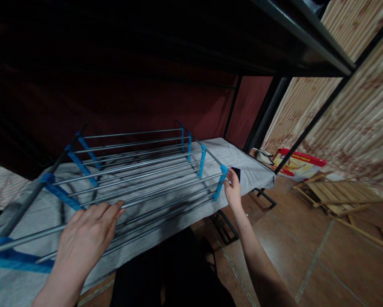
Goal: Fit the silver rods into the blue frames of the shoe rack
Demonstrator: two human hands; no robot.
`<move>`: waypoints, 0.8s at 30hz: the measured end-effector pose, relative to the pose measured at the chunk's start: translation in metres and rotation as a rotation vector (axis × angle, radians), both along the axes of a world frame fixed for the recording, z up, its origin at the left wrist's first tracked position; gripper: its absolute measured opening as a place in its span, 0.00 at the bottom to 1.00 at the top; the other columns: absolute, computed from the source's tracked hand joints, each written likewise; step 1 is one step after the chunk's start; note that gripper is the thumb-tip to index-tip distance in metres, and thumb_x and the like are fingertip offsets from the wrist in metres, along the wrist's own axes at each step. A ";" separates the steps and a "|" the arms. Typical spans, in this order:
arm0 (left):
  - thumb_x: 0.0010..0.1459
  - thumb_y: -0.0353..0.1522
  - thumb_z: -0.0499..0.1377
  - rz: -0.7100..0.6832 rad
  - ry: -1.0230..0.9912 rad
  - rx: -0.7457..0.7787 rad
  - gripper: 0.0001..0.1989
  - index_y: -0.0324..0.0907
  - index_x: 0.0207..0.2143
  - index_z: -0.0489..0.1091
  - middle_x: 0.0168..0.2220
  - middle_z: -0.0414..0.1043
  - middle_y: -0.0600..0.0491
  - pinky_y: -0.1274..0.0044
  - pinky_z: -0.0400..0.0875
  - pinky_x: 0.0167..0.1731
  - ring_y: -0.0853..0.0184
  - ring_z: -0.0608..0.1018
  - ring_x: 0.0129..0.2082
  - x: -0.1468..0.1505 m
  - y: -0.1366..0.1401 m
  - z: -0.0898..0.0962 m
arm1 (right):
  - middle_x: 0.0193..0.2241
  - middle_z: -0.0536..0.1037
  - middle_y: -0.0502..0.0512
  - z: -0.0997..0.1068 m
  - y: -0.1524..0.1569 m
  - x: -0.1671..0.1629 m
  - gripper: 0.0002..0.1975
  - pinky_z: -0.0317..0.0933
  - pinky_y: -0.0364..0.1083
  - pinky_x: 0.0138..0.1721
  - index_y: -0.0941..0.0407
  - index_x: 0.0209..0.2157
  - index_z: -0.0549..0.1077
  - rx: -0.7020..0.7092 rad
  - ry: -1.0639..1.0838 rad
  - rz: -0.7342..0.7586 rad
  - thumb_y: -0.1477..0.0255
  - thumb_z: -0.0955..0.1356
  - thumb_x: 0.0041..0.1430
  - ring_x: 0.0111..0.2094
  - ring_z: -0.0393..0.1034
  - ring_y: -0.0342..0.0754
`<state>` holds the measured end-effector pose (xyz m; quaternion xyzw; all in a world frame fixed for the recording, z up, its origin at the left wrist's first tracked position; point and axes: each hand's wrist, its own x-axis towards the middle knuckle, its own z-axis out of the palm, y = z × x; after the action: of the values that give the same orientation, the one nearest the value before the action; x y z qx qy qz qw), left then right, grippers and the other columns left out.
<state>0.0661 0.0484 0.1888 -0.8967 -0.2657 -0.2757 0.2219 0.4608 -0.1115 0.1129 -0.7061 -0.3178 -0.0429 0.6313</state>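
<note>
The person's hands are wide apart, both on the metal rack (146,163): the left hand (90,232) closed over its nearest tube (28,237), the right hand (232,189) pinching the blue connector (223,170) at its near right corner. The rack lies directly before the person on a grey sheet (255,172), long axis running left to right, the right hand nearer an end. Beyond the rack's right end, a red-and-yellow box (301,166) bears lettering too small to read.
</note>
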 end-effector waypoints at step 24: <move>0.65 0.35 0.47 0.011 0.077 -0.101 0.14 0.42 0.46 0.68 0.34 0.73 0.49 0.68 0.62 0.38 0.57 0.73 0.38 0.008 0.010 -0.005 | 0.52 0.72 0.61 0.003 -0.002 -0.003 0.30 0.64 0.55 0.50 0.55 0.56 0.65 0.041 0.045 -0.001 0.71 0.63 0.49 0.51 0.68 0.54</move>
<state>0.0742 0.0581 0.1836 -0.9152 -0.2754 -0.2263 0.1879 0.4578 -0.1136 0.1156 -0.6939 -0.3022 -0.0340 0.6527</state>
